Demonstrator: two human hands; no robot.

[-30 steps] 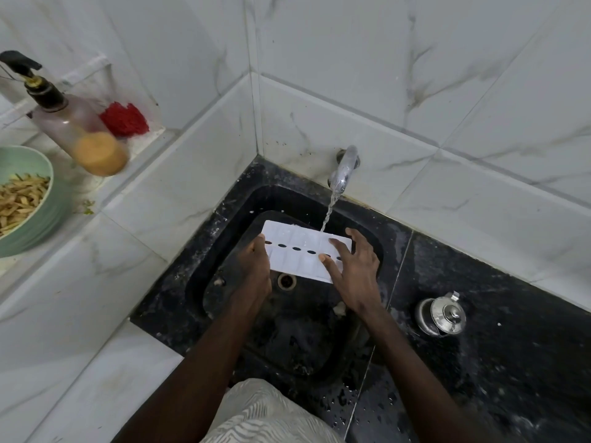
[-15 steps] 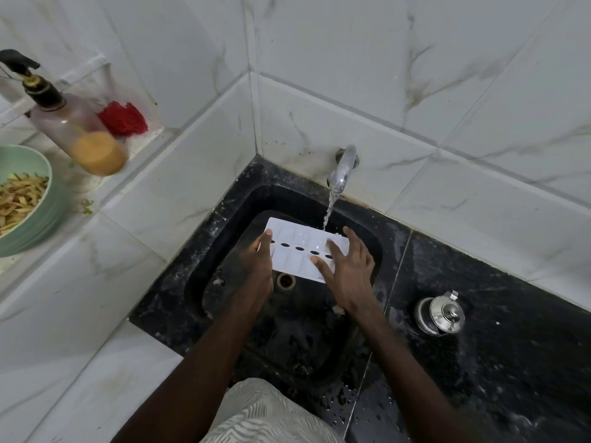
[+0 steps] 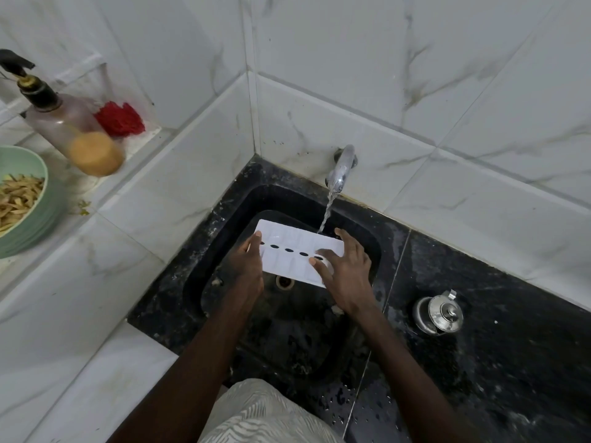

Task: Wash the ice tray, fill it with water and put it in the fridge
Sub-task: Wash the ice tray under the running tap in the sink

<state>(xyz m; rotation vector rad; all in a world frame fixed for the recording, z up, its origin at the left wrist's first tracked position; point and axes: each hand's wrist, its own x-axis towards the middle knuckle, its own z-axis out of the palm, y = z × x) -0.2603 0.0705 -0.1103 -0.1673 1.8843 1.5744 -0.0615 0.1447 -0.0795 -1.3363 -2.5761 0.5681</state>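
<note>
1. The white ice tray (image 3: 287, 262) was over the black sink (image 3: 220, 238), its far edge under water running from the tap (image 3: 342, 164);
2. the left hand (image 3: 246, 266) gripped its left end, thumb on top;
3. the right hand (image 3: 347, 271) lay spread across its right end, fingers fairly straight;
4. a small steel pot (image 3: 439, 313) stood on the counter, right of the sink.

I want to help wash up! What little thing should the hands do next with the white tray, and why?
Probably slide the ice tray toward the wall. The water from the tap lands only at its far edge, beside the right hand, so most cups sit outside the stream. The left hand grips the other end.
</note>
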